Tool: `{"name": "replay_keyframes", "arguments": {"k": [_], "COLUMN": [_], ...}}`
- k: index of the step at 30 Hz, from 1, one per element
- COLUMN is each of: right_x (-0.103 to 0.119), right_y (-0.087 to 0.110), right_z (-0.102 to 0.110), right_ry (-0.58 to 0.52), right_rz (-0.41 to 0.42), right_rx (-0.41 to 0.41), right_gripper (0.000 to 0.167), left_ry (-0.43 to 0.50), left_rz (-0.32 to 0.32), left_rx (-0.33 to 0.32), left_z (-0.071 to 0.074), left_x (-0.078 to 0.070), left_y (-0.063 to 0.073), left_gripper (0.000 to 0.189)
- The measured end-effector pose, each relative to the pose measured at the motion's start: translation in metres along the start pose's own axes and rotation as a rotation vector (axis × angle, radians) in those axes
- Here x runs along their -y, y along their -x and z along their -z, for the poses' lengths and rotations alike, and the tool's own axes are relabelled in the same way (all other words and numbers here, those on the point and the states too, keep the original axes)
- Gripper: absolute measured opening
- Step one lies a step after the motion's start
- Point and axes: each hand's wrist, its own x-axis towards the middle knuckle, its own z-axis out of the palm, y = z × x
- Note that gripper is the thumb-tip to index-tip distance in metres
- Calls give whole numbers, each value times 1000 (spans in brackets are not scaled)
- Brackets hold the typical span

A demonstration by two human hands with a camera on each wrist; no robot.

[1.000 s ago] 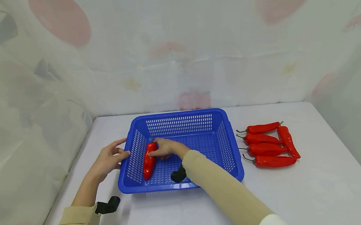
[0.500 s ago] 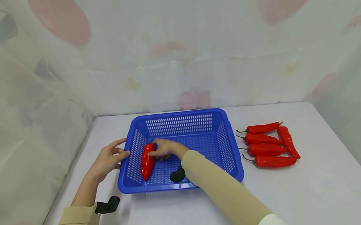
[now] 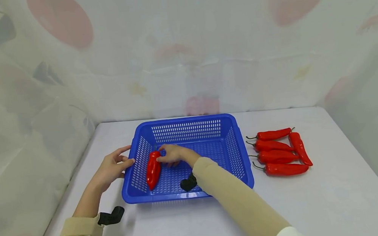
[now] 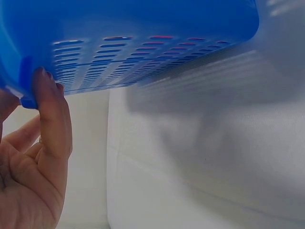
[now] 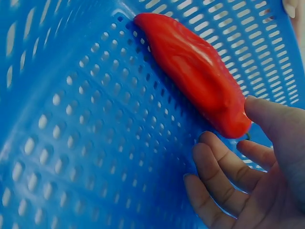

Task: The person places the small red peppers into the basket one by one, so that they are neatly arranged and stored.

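Note:
A glossy red chili pepper [image 3: 153, 171] lies lengthwise inside the blue perforated plastic basket [image 3: 189, 195], against its left wall. By the pepper's stem end is my right hand [image 3: 175, 154], its fingers loosely bent. In the right wrist view the thumb tip [image 5: 251, 106] comes right at the pepper's side, while the other fingers [image 5: 214, 167] are spread below it, apart from the pepper. Outside the basket, my left hand [image 3: 110, 170] holds the left rim between thumb and fingers. The left wrist view has the basket wall [image 4: 143, 19] overhead and the left hand [image 4: 40, 167] at its rim.
To the right of the basket, several red chili peppers [image 3: 278, 156] lie on the white table [image 3: 340, 194], most in a row, with one upright pepper [image 3: 300, 148] across their tips. A patterned cloth [image 3: 182, 50] hangs behind and at both sides.
The pepper in the basket has shifted slightly left, leaning into the left wall. My right thumb has come off it to its edge. The left hand stays at the rim.

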Motion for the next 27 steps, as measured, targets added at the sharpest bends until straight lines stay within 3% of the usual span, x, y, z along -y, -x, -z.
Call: {"name": "replay_keyframes", "arguments": {"k": [7, 15, 27], "right_x": [4, 9, 5], "right_y": [10, 25, 56], "right_z": [16, 35, 59], "right_ry": [144, 329, 404], "right_rz": [40, 158, 309], "right_rx": [-24, -110, -168], "right_gripper": [51, 46, 43], "left_ry": [-4, 1, 4], "left_rz": [-3, -2, -13], "left_rx": [0, 5, 9], "left_z": [1, 0, -1], "left_x": [0, 1, 1], "left_y": [1, 0, -1], "left_gripper": [64, 65, 65]}}
